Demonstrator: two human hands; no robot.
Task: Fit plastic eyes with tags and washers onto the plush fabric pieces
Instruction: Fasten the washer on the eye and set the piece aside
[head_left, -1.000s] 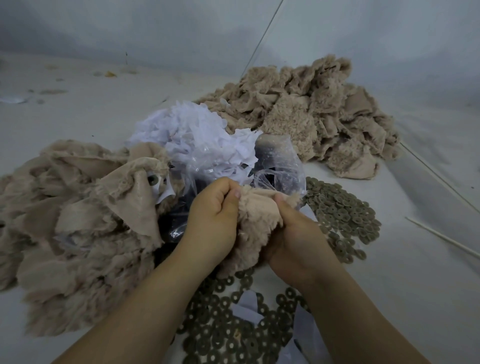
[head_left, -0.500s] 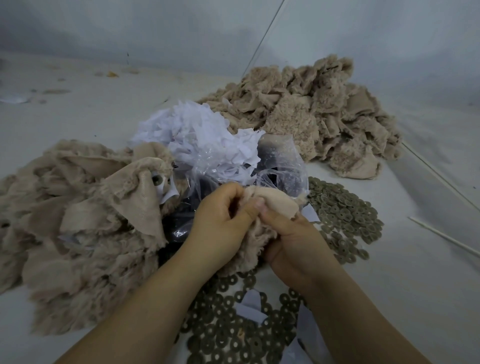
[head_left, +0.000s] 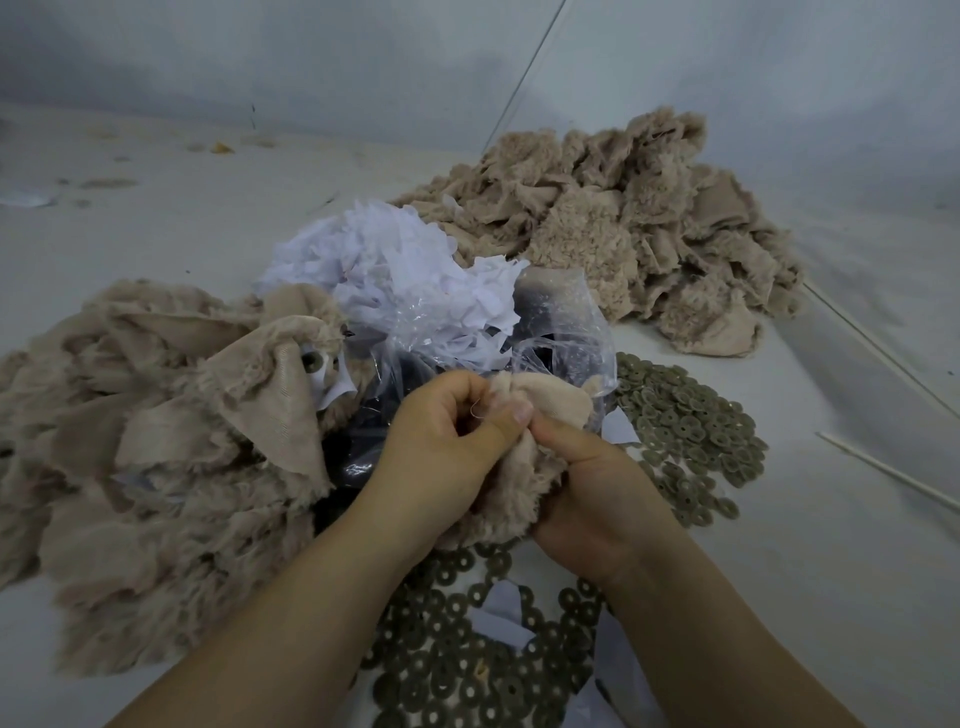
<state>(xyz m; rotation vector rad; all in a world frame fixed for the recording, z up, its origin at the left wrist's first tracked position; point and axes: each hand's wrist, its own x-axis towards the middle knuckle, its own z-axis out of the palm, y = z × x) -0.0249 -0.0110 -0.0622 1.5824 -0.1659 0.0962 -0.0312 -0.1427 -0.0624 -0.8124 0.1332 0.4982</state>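
Fingers of both hands pinch plush piece, hanging down

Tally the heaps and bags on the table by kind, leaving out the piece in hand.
Beige plush fabric heaps: 2
White tag heap: 1
Washer spreads: 2
Clear plastic bag: 1
Total: 6

Two bare forearms enter from the lower edge, with no sleeve, cuff or glove on either; the left hand and right hand are uncovered; wrists carry no watch or band; fingers carry no ring; the left thumbnail is short and unpainted; a fine thread lies across the left fingers.
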